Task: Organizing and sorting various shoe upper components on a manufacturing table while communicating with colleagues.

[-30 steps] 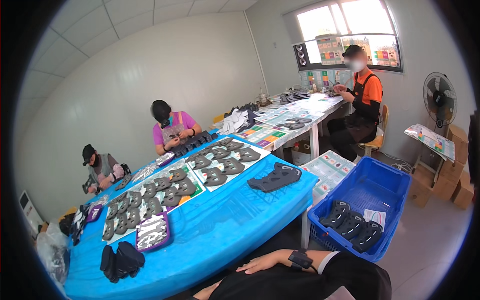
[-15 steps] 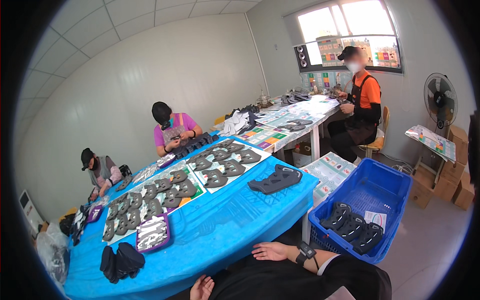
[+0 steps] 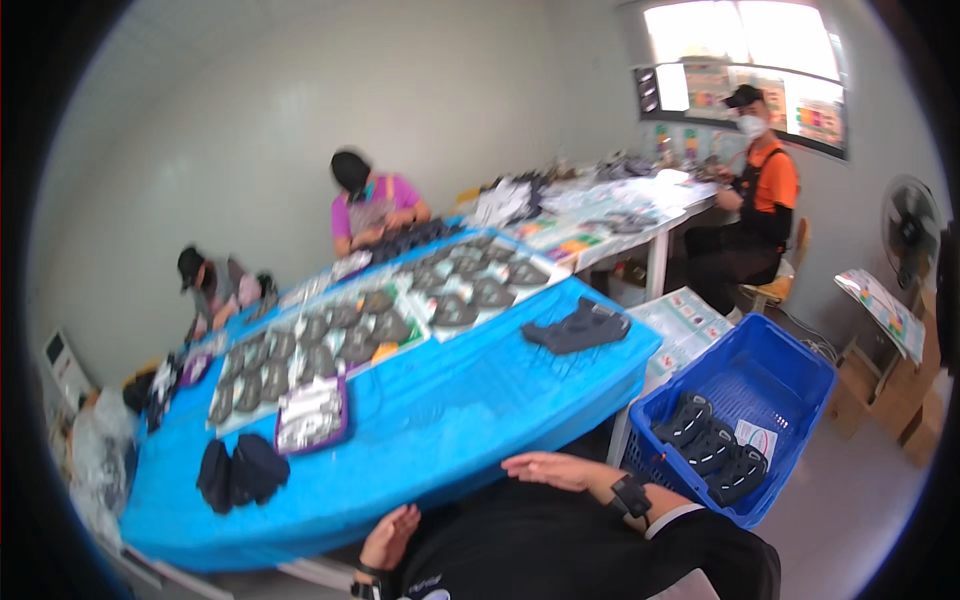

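Observation:
My left hand [image 3: 390,537] is raised in front of the near edge of the blue-covered table [image 3: 430,415], its fingers extended and nothing in it. To its right, my right hand [image 3: 548,470] is held out flat just off the same edge, also with nothing in it. Nearest my left hand on the table lie dark folded pieces [image 3: 243,472] and a purple tray [image 3: 344,412] of small white pieces. A small stack of dark grey moulded pads [image 3: 577,328] rests at the right corner, beyond my right hand. The picture is somewhat blurred.
Rows of dark moulded pads [image 3: 318,362] cover printed sheets along the table. A blue crate [image 3: 800,400] on the right holds three dark pads [image 3: 708,447]. Co-workers sit at the far side and at a second table [image 3: 640,240]. A fan [image 3: 908,230] stands far right.
My left hand has come up, and its wrist now shows. My right hand has turned from palm up onto its side. The whole view has shifted slightly.

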{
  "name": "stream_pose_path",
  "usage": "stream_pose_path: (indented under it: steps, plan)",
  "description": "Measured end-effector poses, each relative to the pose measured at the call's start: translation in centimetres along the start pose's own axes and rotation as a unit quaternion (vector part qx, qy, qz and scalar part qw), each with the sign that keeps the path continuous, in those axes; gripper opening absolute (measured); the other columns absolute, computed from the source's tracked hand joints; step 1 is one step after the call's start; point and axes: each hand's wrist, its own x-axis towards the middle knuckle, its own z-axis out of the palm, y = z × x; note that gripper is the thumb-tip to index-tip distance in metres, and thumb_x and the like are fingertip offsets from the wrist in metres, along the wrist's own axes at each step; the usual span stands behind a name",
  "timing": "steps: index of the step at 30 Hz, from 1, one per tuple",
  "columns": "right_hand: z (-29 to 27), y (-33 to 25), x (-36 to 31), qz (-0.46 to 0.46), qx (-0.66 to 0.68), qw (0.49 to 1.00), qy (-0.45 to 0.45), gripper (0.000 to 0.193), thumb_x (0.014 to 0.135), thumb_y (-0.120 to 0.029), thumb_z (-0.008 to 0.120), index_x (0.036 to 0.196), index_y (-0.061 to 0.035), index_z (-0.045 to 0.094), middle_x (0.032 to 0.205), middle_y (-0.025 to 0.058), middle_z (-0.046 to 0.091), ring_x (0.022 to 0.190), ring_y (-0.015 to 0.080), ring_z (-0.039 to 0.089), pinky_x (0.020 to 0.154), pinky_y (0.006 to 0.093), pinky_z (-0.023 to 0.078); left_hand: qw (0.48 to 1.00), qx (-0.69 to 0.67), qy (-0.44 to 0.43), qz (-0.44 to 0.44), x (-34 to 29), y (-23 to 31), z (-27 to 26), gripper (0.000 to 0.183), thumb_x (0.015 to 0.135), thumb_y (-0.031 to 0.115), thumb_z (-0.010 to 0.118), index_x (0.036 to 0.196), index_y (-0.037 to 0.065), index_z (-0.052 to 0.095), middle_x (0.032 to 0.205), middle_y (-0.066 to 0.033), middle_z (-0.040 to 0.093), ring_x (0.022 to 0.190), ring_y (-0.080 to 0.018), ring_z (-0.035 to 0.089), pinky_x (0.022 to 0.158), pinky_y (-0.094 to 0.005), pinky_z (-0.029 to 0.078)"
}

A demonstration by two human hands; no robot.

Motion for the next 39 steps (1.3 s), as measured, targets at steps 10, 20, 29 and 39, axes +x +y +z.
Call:
stream_pose_path:
  steps: [10, 20, 29, 39]
  plan:
    - [6.0, -4.4, -0.1, -0.05, -0.417, 0.86, -0.29, 0.044, 0.086, -0.026, 0.038, 0.128, -0.0137, 0.029, 0.134, 0.0109, 0.023, 0.124, 0.0261, 0.02, 0.1, 0.0423, 0.01, 0.801, 0.46, -0.382, -0.032, 0.8, 5.3, 8.0, 0.043, 0.086, 0.024, 0.038, 0.123, 0.003, 0.035, 0.132, -0.013, 0.025, 0.125, -0.0296, 0.014, 0.1, -0.0408, 0.009]
    - [0.8, 2.3, 3.4, 0.18, -0.297, 0.925, -0.156, 0.046, 0.089, -0.038, 0.026, 0.127, -0.0109, 0.031, 0.129, 0.0128, 0.03, 0.119, 0.0232, 0.028, 0.098, 0.0307, 0.02, 0.879, 0.389, -0.236, -0.142, 3.2, 1.0, 3.6, 0.052, 0.088, 0.037, 0.029, 0.127, 0.002, 0.025, 0.134, -0.0132, 0.021, 0.125, -0.0222, 0.017, 0.101, -0.0297, 0.012]
    - [0.3, 2.3, 3.1, 0.215, -0.192, 0.951, -0.115, 0.045, 0.089, -0.035, 0.028, 0.123, -0.0064, 0.036, 0.124, 0.0103, 0.038, 0.114, 0.0198, 0.035, 0.096, 0.0276, 0.025, 0.896, 0.318, -0.088, -0.298, 2.8, -2.3, -1.0, 0.044, 0.09, 0.031, 0.029, 0.12, 0.0, 0.038, 0.123, -0.0099, 0.04, 0.113, -0.0157, 0.036, 0.096, -0.0244, 0.024]
    - [-2.9, 5.1, 2.0, 0.117, 0.07, 0.99, 0.047, 0.035, 0.087, -0.017, 0.04, 0.117, -0.0007, 0.04, 0.115, 0.0142, 0.045, 0.105, 0.0221, 0.045, 0.09, 0.0313, 0.034, 0.972, -0.174, 0.124, -0.095, 2.1, -4.3, -5.1, 0.032, 0.083, 0.017, 0.043, 0.107, -0.005, 0.045, 0.11, -0.0183, 0.048, 0.104, -0.0289, 0.045, 0.093, -0.0395, 0.032]
